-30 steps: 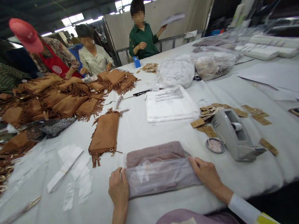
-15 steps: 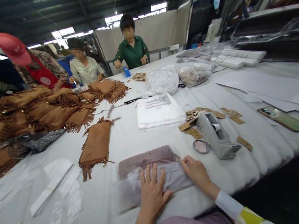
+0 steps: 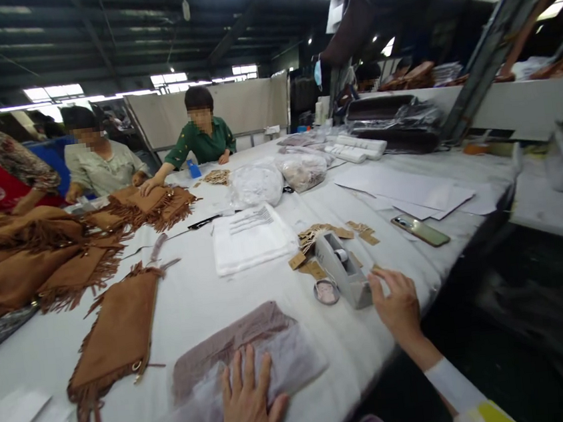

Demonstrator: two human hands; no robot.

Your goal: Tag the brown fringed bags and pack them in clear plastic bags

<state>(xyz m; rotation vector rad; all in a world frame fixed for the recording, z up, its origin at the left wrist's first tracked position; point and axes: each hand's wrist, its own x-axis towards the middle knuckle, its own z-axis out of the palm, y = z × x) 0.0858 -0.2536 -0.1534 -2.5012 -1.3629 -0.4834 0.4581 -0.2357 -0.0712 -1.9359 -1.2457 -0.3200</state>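
Note:
My left hand (image 3: pixel 251 402) lies flat with fingers spread on a folded clear plastic bag (image 3: pixel 297 357). Inside the bag is a mauve-brown fabric item (image 3: pixel 225 344). My right hand (image 3: pixel 396 303) is at the front end of a grey tape dispenser (image 3: pixel 345 271), thumb and forefinger drawn together there. Whether a strip of tape is between those fingertips is too small to make out. Beside the dispenser are a small round dish (image 3: pixel 326 292) and brown paper tags (image 3: pixel 309 241) with strings.
A brown fringed bag (image 3: pixel 115 322) lies left, near a heap of similar bags (image 3: pixel 29 257). White folded sheets (image 3: pixel 249 241), filled plastic bags (image 3: pixel 256 183), paper sheets (image 3: pixel 400 188) and a phone (image 3: pixel 420 230) lie further off. A co-worker in green (image 3: pixel 203 135) reaches toward the heap.
My right hand has left the plastic bag's right edge and moved to the tape dispenser. My left hand stays flat on the bag. The view has turned right; the co-worker in green now reaches out.

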